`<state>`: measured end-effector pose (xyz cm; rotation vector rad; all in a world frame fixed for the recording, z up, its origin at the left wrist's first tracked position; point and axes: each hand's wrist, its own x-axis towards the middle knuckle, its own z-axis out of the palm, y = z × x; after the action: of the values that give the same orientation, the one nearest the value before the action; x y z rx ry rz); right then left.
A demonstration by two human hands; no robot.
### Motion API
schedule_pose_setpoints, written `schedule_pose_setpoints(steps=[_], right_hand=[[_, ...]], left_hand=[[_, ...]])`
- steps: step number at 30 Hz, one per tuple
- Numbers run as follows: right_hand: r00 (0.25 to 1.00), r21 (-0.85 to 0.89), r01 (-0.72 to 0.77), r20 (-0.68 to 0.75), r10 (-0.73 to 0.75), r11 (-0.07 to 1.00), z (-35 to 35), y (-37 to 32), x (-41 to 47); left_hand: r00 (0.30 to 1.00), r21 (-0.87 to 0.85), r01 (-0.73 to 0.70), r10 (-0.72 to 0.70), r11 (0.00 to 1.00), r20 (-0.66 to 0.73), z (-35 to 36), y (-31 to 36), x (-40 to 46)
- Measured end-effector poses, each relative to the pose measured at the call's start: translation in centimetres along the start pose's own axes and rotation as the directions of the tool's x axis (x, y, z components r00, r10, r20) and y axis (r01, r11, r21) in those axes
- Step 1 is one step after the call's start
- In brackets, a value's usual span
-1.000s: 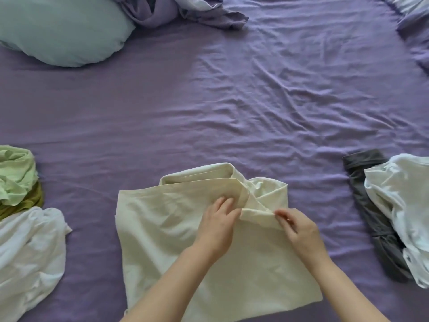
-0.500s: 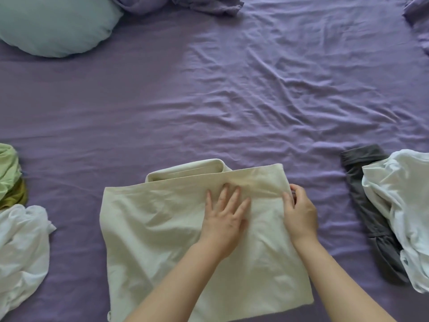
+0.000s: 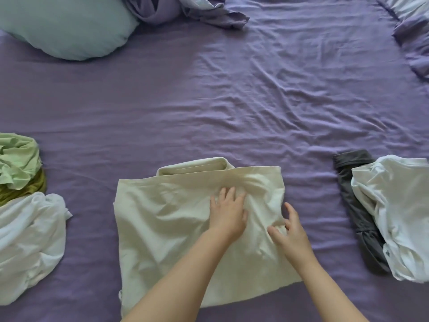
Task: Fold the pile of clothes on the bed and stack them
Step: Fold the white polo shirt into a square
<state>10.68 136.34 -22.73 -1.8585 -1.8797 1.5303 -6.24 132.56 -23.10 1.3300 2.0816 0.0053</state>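
Head view looks down on the left hand [image 3: 228, 213], which lies flat with straight, spread fingers pressing on the cream garment [image 3: 185, 231] near its far edge. Just at its four o'clock, the right hand [image 3: 291, 233] rests at the garment's right edge, fingers relaxed and thumb apart, touching a small bunch of fabric; whether it pinches that fabric I cannot tell. The cream garment lies partly folded on the purple bed [image 3: 232, 101], at six o'clock in the view, with a rolled edge showing along its far side. At three o'clock a white garment [image 3: 399, 212] lies over a dark grey garment [image 3: 355, 205]. At nine o'clock a rumpled white cloth [image 3: 27, 242] sits below a light green garment [image 3: 18, 163] and an olive one [image 3: 30, 190]. At eleven o'clock lies a pale blue pillow [image 3: 65, 26].
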Motion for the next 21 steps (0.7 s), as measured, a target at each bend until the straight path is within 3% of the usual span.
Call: schedule_pose_setpoints(steps=[2,3,6,9,12,15,17,21], right_hand=[[0.999,0.135,-0.029,0.027,0.026,0.99,-0.4,-1.5,-0.5],[0.999,0.131,0.009,0.048,-0.015,0.991,-0.4,-2.3,-0.8],[0.964,-0.019,0.197,0.188,-0.19,0.98,0.7,-6.1,-2.5],[0.886,-0.213,0.379,0.362,-0.288,0.9,4.1,-10.0,-4.3],[0.812,-0.304,0.517,0.47,-0.346,0.8,9.1,-13.5,-6.5],[0.74,-0.286,0.597,0.557,-0.377,0.749,14.6,-15.2,-8.6],[0.683,-0.279,0.655,0.616,-0.393,0.702,18.3,-14.9,-9.6],[0.561,-0.286,0.741,0.761,-0.326,0.608,21.3,-12.1,-10.2]], left_hand=[[0.996,-0.32,0.023,-0.049,0.947,-0.073,-0.5,0.2,-2.2],[0.995,-0.494,0.034,-0.077,0.869,-0.067,-0.7,0.1,-3.4],[0.987,-0.89,0.121,-0.149,0.441,0.06,-2.3,-0.8,-6.6],[0.966,-0.973,0.23,-0.13,0.021,0.226,-4.1,-3.1,-9.5],[0.963,-0.954,0.196,-0.14,-0.229,0.232,-5.0,-7.7,-11.9],[0.951,-0.908,0.108,-0.223,-0.404,0.213,-4.6,-13.1,-14.3],[0.939,-0.884,0.065,-0.272,-0.464,0.212,-3.6,-16.6,-15.9],[0.908,-0.906,0.137,-0.315,-0.4,0.277,-1.6,-19.7,-16.9]])
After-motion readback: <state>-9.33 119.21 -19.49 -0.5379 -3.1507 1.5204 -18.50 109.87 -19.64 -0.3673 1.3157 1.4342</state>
